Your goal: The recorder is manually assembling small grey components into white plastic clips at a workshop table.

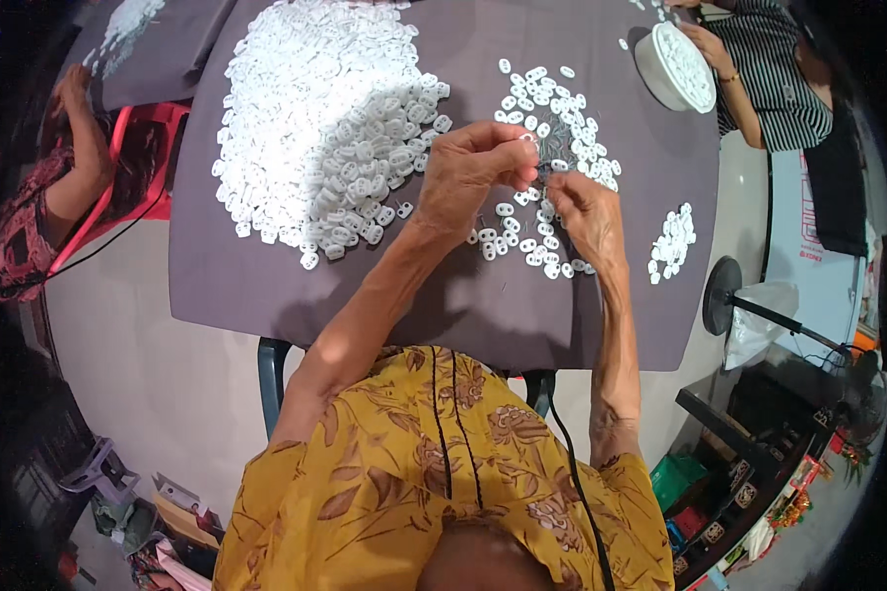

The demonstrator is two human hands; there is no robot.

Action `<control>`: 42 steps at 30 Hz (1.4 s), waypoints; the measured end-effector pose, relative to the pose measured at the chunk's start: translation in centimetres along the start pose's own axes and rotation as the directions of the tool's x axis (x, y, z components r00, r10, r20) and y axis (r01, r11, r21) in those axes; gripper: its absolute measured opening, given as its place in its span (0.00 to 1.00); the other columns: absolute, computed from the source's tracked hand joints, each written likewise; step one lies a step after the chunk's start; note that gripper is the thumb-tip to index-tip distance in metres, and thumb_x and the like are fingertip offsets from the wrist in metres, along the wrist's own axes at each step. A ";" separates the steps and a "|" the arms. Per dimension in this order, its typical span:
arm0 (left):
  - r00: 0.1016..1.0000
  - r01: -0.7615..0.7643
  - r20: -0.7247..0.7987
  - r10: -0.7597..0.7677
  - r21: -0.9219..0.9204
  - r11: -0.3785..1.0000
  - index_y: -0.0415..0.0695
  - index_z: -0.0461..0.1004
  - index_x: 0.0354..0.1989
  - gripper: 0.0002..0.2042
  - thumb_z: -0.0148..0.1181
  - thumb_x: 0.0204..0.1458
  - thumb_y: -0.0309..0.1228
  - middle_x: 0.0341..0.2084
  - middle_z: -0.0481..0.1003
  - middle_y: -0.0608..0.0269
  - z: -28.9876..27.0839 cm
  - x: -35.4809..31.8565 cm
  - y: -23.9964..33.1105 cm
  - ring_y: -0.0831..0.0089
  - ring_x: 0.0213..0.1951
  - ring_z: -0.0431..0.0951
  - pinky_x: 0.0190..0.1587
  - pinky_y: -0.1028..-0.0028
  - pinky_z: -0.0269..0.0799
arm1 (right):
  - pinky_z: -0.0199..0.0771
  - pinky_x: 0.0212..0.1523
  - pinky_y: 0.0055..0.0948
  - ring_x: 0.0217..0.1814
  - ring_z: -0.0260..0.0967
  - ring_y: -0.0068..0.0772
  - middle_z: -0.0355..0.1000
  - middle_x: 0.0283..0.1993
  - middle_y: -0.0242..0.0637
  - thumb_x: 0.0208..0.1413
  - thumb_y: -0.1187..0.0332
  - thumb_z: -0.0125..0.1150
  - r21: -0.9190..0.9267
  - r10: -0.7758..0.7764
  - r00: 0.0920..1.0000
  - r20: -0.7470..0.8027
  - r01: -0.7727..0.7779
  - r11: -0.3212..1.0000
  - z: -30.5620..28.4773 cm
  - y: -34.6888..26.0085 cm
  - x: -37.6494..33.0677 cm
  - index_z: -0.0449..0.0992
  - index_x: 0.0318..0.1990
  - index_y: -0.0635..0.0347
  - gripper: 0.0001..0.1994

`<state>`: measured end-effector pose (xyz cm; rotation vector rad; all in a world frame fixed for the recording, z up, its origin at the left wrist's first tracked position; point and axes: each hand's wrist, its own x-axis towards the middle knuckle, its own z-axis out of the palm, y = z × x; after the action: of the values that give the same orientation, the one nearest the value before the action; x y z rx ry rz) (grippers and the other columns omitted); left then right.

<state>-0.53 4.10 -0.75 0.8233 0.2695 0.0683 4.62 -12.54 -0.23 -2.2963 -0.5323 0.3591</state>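
Observation:
Over the middle of the table my left hand [468, 177] is closed in a pinch, with a small white plastic piece [528, 138] showing at its fingertips. My right hand [589, 215] is also pinched, close to the left fingertips; what it holds, if anything, is too small to make out. Around both hands lie loose white oval pieces [514, 238], each with two dark holes. A tangle of thin grey metal pins [559, 140] lies among them, partly covered by my fingers. Left of my left hand spreads a large heap of the same white pieces [306, 118].
The table has a grey-brown cover [237, 295]. A smaller group of white pieces [672, 244] lies at its right. At the far right, another person's hand [705, 49] touches a white tub [650, 74] of pieces. A person's arm [87, 148] and a red chair [148, 128] are at left.

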 end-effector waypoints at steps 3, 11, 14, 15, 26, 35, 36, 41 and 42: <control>1.000 0.007 0.028 -0.007 0.005 1.000 0.38 0.73 0.32 0.06 0.57 0.47 0.26 0.23 0.73 0.65 -0.5 -0.1 0.0 0.79 0.24 0.72 0.29 0.80 0.70 | 0.67 0.26 0.30 0.25 0.69 0.35 0.69 0.25 0.43 0.44 0.76 0.55 -0.196 -0.192 0.980 -0.053 0.178 0.964 1.2 1.7 -0.4 0.74 0.32 0.63 0.06; 0.998 0.046 0.050 -0.046 -0.010 0.999 0.39 0.72 0.34 0.07 0.56 0.49 0.28 0.25 0.73 0.64 -0.5 0.1 0.2 0.77 0.27 0.73 0.30 0.78 0.70 | 0.67 0.27 0.38 0.25 0.66 0.45 0.65 0.23 0.42 0.40 0.77 0.56 -0.416 -0.313 0.947 0.073 0.314 0.854 2.4 1.7 0.5 0.71 0.31 0.61 0.08; 0.996 0.038 0.078 -0.037 -0.015 0.999 0.39 0.72 0.34 0.07 0.56 0.49 0.29 0.25 0.73 0.64 -0.5 0.0 0.3 0.77 0.26 0.73 0.30 0.78 0.70 | 0.67 0.29 0.39 0.27 0.65 0.45 0.64 0.23 0.43 0.39 0.78 0.54 -0.426 -0.363 0.929 0.078 0.360 0.830 2.6 1.5 0.4 0.68 0.29 0.62 0.07; 0.997 0.032 0.075 -0.030 -0.016 0.999 0.38 0.72 0.34 0.07 0.56 0.49 0.29 0.25 0.73 0.64 -0.5 0.1 0.1 0.77 0.26 0.73 0.30 0.78 0.70 | 0.67 0.30 0.39 0.28 0.65 0.45 0.63 0.23 0.43 0.38 0.78 0.54 -0.437 -0.376 0.923 0.083 0.373 0.818 2.7 1.4 0.4 0.67 0.28 0.63 0.07; 0.996 0.085 0.030 -0.083 -0.049 0.995 0.38 0.71 0.33 0.07 0.55 0.49 0.29 0.24 0.72 0.64 -0.5 -0.2 0.0 0.78 0.26 0.72 0.31 0.79 0.69 | 0.61 0.25 0.18 0.22 0.62 0.17 0.67 0.20 0.26 0.42 0.80 0.55 0.278 0.091 0.996 0.012 -0.091 0.956 1.2 0.3 0.3 0.69 0.26 0.62 0.04; 0.995 0.060 0.083 -0.061 0.005 0.998 0.37 0.71 0.33 0.08 0.56 0.48 0.29 0.24 0.72 0.63 2.2 -0.9 0.6 0.79 0.25 0.71 0.30 0.81 0.68 | 0.70 0.34 0.26 0.28 0.69 0.32 0.70 0.28 0.41 0.48 0.79 0.52 0.928 0.079 0.996 0.039 -0.065 0.367 -2.9 -1.5 0.7 0.68 0.39 0.71 0.09; 0.995 0.054 0.078 -0.058 0.044 0.998 0.36 0.71 0.33 0.09 0.56 0.48 0.29 0.24 0.72 0.64 2.9 -1.0 0.7 0.79 0.25 0.71 0.30 0.81 0.68 | 0.70 0.34 0.26 0.29 0.68 0.33 0.70 0.29 0.42 0.48 0.80 0.51 0.948 0.044 0.998 0.044 -0.056 0.315 -3.3 -1.8 0.7 0.68 0.39 0.71 0.09; 0.997 0.021 0.073 -0.031 0.122 0.992 0.35 0.72 0.32 0.10 0.56 0.47 0.30 0.22 0.72 0.65 4.6 -1.3 1.8 0.81 0.25 0.70 0.29 0.82 0.67 | 0.71 0.37 0.29 0.31 0.68 0.33 0.70 0.29 0.43 0.48 0.80 0.50 0.971 0.009 1.000 0.025 -0.027 0.236 -4.2 -3.4 0.2 0.68 0.40 0.72 0.10; 0.997 0.020 0.073 -0.029 0.121 0.992 0.35 0.72 0.32 0.10 0.56 0.47 0.30 0.22 0.72 0.65 4.8 -1.3 1.8 0.81 0.25 0.70 0.29 0.82 0.67 | 0.71 0.37 0.29 0.31 0.68 0.33 0.70 0.29 0.43 0.48 0.80 0.50 0.971 0.007 1.000 0.026 -0.027 0.237 -4.3 -3.8 0.0 0.68 0.40 0.72 0.10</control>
<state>-0.46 1.73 3.94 0.9396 0.2151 -0.0017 5.37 -12.73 5.44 -1.0079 -0.1477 0.5272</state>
